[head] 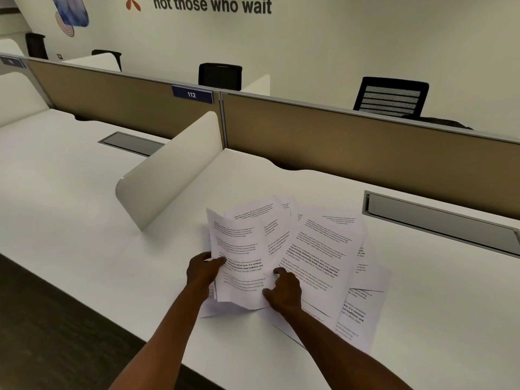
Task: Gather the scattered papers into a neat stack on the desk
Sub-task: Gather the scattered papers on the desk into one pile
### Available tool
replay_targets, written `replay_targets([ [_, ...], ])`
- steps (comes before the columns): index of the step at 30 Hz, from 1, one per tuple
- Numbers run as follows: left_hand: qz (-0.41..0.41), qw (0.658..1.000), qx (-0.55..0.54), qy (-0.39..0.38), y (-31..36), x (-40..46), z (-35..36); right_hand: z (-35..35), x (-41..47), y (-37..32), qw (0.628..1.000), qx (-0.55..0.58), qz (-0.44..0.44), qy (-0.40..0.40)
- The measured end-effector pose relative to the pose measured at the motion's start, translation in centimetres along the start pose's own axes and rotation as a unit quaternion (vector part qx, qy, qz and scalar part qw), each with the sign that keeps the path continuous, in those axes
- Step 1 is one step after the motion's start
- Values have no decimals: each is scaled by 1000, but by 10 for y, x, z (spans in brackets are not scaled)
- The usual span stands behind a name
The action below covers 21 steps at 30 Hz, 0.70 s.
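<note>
Papers (315, 257) lie in a loose fan on the desk (84, 220), near its front edge and just right of the white divider (168, 170), sheets overlapping at different angles and some curling up. From my seat at the controls I judge the gathering step is under way, not yet the squaring.

My left hand (204, 270) is clamped on the left edge of a small bunch of sheets (239, 257), thumb on top, lifting that side off the desk. My right hand (284, 289) has its fingers curled down on the lower edge of the middle sheets; whether it pinches them or only presses I cannot tell.

Further right, several sheets (363, 302) lie flat and untouched, spreading toward the front edge. I think the next move calls for sweeping those leftward under the bunch, then tapping the edges level.
</note>
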<state>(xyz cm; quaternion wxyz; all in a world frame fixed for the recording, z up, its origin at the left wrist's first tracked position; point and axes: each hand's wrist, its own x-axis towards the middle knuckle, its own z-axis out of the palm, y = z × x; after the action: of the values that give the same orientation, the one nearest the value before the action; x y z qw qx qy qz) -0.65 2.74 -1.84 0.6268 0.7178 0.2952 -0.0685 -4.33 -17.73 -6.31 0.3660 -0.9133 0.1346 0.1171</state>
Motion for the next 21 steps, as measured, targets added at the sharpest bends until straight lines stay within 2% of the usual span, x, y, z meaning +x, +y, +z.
replay_targets([
  [3,103,989,104,9,25,-16,6,-10,1,3,998,61,-5,16],
  [8,309,929,203,15,68,-46,10,-38,-1,18,967,247,35,59],
  [12,384,909,163,14,104,-72,18,-73,4,24,942,327,53,47],
  [15,387,919,70,-41,123,-85,28,-103,9,19,919,392,29,14],
  [18,293,937,-78,-172,129,-86,43,-136,9,17,863,503,-24,-51],
  [20,235,940,-111,-219,122,-79,54,-154,10,23,821,564,-25,-91],
  [21,210,943,-110,-233,114,-74,59,-161,10,26,821,563,-19,-95],
])
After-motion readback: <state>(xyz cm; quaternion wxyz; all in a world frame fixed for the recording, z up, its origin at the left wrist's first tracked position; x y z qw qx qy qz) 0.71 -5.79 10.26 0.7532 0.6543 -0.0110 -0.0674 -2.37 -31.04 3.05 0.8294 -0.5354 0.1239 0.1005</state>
